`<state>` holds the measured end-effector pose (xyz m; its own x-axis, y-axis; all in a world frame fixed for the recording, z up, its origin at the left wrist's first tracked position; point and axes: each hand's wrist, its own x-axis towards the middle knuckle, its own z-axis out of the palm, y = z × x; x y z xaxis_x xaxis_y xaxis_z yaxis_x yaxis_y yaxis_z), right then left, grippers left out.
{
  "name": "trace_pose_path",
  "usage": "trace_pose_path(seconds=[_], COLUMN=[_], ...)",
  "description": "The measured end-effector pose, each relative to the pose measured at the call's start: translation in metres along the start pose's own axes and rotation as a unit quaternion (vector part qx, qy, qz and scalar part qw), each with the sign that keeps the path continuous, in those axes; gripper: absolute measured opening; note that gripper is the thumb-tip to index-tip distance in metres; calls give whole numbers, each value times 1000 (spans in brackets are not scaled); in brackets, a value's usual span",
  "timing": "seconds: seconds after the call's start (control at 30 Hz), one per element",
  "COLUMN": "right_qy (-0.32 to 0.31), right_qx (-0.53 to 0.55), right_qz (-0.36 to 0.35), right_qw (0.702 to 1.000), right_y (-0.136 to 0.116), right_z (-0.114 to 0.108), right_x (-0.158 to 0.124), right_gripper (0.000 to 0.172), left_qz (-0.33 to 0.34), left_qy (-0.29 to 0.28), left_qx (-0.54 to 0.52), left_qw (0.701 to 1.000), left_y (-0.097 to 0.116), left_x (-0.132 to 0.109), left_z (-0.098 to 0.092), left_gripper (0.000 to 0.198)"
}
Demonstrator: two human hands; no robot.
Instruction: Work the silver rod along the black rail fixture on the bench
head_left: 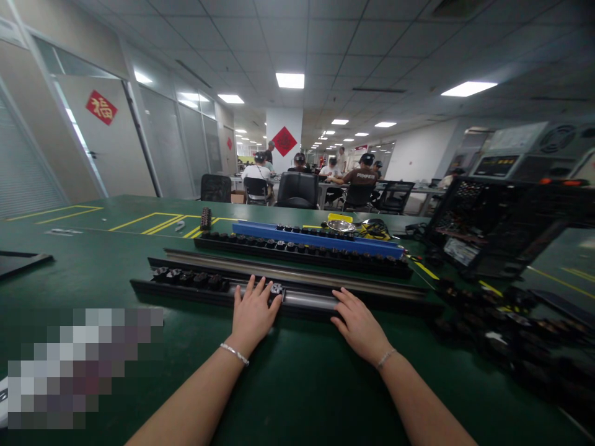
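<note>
Across the green table in front of me lies a long black channel with a shiny metal strip (309, 301) along its inside. My left hand (253, 313) lies over its middle with fingers spread, close beside a small black-and-silver part (277, 288) in the channel; whether the fingers touch that part I cannot tell. Several small black parts (199, 279) sit in a row in the channel's left end. At the channel's right half, my right hand (360, 325) rests its stretched fingers on the near edge and holds nothing. Just behind lies a second black channel (297, 272) with a bare metal strip.
Farther back are a black strip full of small parts (302, 249) and a blue rail (251, 230). A metal dish (341, 226) and cables sit beyond. To the right stand an open computer case (469, 229) and a heap of dark parts (515, 334). People sit at far desks.
</note>
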<state>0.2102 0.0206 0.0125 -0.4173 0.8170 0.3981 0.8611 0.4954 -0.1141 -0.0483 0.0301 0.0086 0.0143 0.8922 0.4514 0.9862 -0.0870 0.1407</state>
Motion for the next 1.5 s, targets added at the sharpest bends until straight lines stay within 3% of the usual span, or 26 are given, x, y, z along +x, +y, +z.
trace_pose_path(seconds=[1.5], right_qy=[-6], right_qx=[-3], right_qz=[9], right_qw=[1000], right_y=[-2], right_z=[-2], right_x=[0], right_gripper=[18], left_qz=[48], left_qy=[-14], left_qx=[-19], left_qw=[999], left_y=[14], left_x=[-5], left_z=[-8], left_gripper=[48])
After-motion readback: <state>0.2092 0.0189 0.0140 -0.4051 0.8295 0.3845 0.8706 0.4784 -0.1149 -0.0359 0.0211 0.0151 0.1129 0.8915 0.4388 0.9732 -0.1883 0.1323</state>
